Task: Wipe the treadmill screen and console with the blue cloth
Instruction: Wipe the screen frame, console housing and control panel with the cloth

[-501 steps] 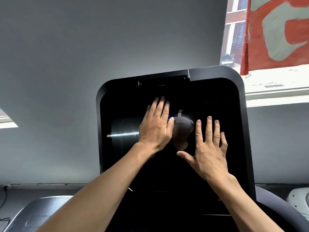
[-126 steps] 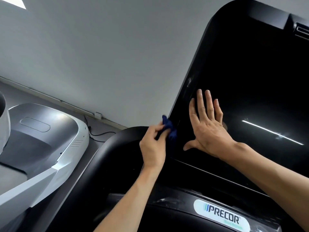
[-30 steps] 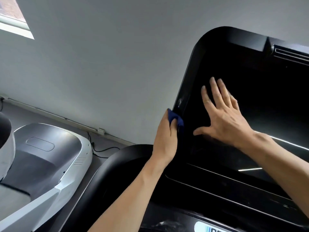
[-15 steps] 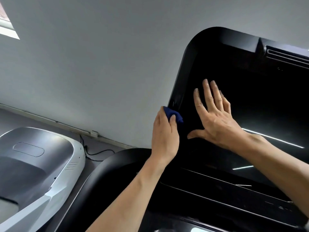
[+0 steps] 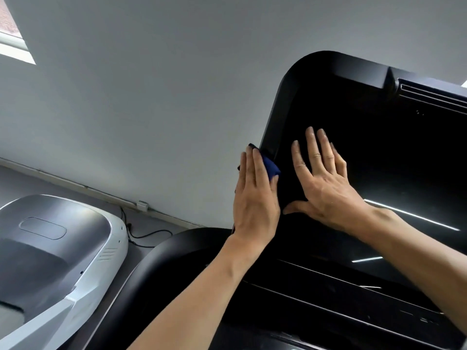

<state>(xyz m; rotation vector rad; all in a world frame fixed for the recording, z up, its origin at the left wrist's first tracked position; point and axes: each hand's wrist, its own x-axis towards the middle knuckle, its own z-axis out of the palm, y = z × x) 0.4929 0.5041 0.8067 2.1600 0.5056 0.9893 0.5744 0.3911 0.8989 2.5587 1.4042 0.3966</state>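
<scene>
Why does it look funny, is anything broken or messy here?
Nothing looks broken or spilled. The left hand presses the blue cloth against the left edge of the black screen, and the right hand rests flat on it. The bright streaks on the glass look like reflections.

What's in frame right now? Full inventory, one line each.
treadmill screen: 1, black, glossy, upper right
console: 1, black, below the screen
blue cloth: 1, dark blue, at the screen's left edge under the left hand
neighbouring machine: 1, white and grey, lower left
cable: 1, black, on the floor by the wall
wall: 1, grey, behind
window: 1, bright, top left corner
left hand: 1, presses the cloth on the screen edge
right hand: 1, flat on the screen
</scene>
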